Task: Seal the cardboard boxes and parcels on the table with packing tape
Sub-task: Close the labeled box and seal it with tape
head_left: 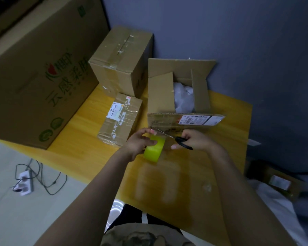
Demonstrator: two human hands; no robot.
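Far left of the left grip, a big box [34, 77] with green print lies tilted, its lower edge on the table [220, 157]. Below it, a power strip [25, 181] with cables lies on the floor. Beyond the left grip and slightly left, a taped box [117, 55] stands at the back of the table. A smaller parcel [119, 119], taped and labelled, lies in front of it, just left of the grip.

The left grip [140, 142] is clamped on a yellow-green roll [155, 148] of tape. The thumb lies across the roll's face and the fingers curl round its far side. One fingertip is lifted above the roll. The roll is held just above the table, between the two grips.

The scissors [182, 141] sit right of the roll, their black handles in the right grip [196, 141]. Their thin blades point left, up toward the raised fingertip of the left grip. I cannot tell how far the blades are apart. The right grip is closed round the handles, fingers curled through and over them.

Just beyond both grips stands an open box [162, 96] with its flaps up and white filling [184, 98] inside. Its near flap hangs toward the grips and bears a label [201, 119], above the right grip.
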